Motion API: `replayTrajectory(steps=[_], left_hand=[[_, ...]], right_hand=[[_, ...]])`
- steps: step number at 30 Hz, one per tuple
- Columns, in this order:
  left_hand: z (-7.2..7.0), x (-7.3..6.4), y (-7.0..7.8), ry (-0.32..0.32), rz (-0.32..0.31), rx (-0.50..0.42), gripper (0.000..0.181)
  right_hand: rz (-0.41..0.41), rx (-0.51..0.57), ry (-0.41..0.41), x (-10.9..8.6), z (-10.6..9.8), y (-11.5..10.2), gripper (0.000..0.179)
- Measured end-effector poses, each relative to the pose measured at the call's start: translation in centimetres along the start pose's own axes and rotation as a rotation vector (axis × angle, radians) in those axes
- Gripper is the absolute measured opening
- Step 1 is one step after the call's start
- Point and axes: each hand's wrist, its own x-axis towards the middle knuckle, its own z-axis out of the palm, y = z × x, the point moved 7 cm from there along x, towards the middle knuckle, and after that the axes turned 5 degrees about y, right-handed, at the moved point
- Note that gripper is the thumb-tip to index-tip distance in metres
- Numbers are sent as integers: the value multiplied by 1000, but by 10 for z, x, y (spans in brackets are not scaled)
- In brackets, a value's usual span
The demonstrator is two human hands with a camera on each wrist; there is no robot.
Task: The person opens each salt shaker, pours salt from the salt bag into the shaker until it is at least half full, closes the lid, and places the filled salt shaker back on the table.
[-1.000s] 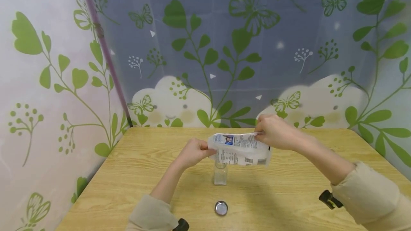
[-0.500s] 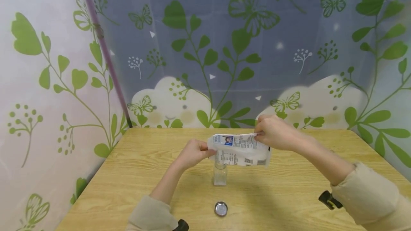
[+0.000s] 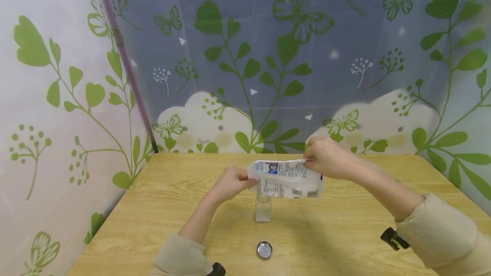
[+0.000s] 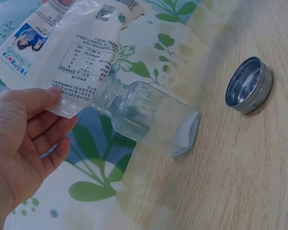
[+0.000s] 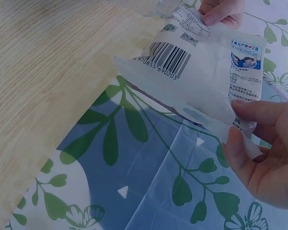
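Note:
A white printed plastic bag (image 3: 287, 178), with a barcode on its back, is held sideways above the table between both hands. My left hand (image 3: 231, 183) pinches its left end with thumb and fingers. At the upper right corner my right hand (image 3: 330, 159) grips the bag between thumb and fingers. Below the bag's left part stands a small clear glass jar (image 3: 263, 212), upright and lidless. In the left wrist view the bag's narrow end meets the jar's mouth, and some white powdery stuff (image 4: 186, 130) lies in the jar's bottom.
A round silver metal lid (image 3: 264, 250) lies on the table in front of the jar, hollow side up. The wooden tabletop (image 3: 153, 220) ends at a blue and white backdrop (image 3: 238, 63) printed with leaves and butterflies. Black straps show at both sleeves.

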Motion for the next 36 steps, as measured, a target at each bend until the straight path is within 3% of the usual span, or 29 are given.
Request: replayTrajectory(steps=[36], left_hand=[[0,-2,-1,-3,0,-40,15]], right_hand=[[7,4,-21,2,-1,-5,5]])
